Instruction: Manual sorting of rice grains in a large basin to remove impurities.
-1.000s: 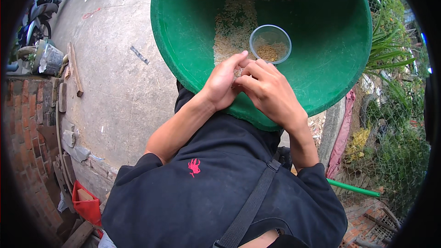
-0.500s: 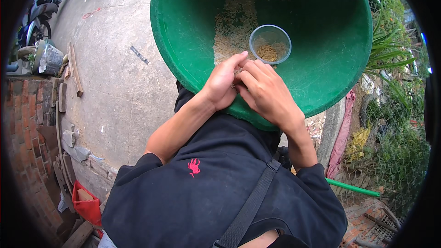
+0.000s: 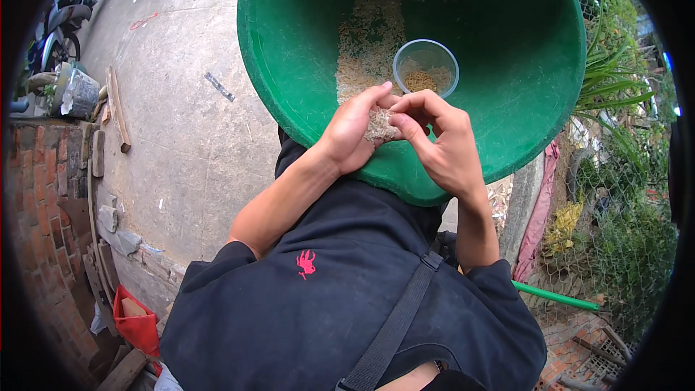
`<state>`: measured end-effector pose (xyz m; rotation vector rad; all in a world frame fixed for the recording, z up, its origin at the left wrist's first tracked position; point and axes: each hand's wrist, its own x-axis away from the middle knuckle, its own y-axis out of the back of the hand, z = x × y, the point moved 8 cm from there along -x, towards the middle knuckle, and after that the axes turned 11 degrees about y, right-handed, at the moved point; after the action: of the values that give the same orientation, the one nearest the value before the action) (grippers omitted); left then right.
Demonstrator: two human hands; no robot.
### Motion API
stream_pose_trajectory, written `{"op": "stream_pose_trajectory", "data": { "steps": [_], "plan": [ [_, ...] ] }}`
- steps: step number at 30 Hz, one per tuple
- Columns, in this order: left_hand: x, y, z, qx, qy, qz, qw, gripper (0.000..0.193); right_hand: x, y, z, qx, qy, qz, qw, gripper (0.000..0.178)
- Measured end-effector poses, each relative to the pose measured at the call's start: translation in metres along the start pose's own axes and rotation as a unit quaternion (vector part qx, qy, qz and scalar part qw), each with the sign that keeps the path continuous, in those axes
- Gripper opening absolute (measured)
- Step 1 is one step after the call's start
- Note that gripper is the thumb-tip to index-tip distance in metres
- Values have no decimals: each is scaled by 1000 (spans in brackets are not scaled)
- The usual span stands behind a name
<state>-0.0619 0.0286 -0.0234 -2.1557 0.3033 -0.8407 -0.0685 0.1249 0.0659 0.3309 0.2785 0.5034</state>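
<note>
The left hand (image 3: 352, 132) is cupped, palm turned up, and a small heap of pale grain (image 3: 379, 126) lies in it. Its fingers are curled only halfway, like a shallow bowl, so they carry the grain more than they grip it. The right hand (image 3: 441, 146) is just beside, touching the left one; its thumb and first fingers are pinched together over the heap, and I judge they pick at single kernels, but what is between the fingertips is too small to tell.

Both hands are over the near rim of a big green basin (image 3: 289, 101). More of the same husked grain is spread on the bottom of the basin, on its left part. Just beyond the hands, inside the basin, stands a small clear plastic cup (image 3: 426, 68), upright and with some yellowish grain in it.

The grain seems very light, dry and loose. It is not fragile, but it runs away easily between fingers, so it is best held in a hollow palm, or taken in small pinches with the fingertips.

To the left is a concrete floor (image 3: 181, 137), a brick wall (image 3: 43, 195) and a red bag (image 3: 137, 322) near it. To the right are plants and a wire fence (image 3: 622, 261).
</note>
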Motion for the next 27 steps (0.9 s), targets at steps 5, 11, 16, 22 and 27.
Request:
{"op": "stream_pose_trajectory", "data": {
  "steps": [5, 11, 16, 22, 27],
  "plan": [
    [5, -5, -3, -17, 6, -13, 1000, 49, 2, 5, -4, -230, -19, -19, 973, 15],
    [6, -12, -6, -20, -7, -6, 1000, 53, -1, 9, 2, -276, -36, -24, 960, 12],
    [-1, -15, -2, -10, 15, 83, 996, 51, -12, 47, 33, 164, 125, -161, 965, 14],
    [-2, -8, 0, -2, 15, 60, 998, 51, -13, 38, 27, 311, 172, -111, 928, 15],
    [3, -2, -4, 25, -21, 5, 999, 44, -7, 5, 33, 276, 229, 24, 933, 18]
  ]
}}
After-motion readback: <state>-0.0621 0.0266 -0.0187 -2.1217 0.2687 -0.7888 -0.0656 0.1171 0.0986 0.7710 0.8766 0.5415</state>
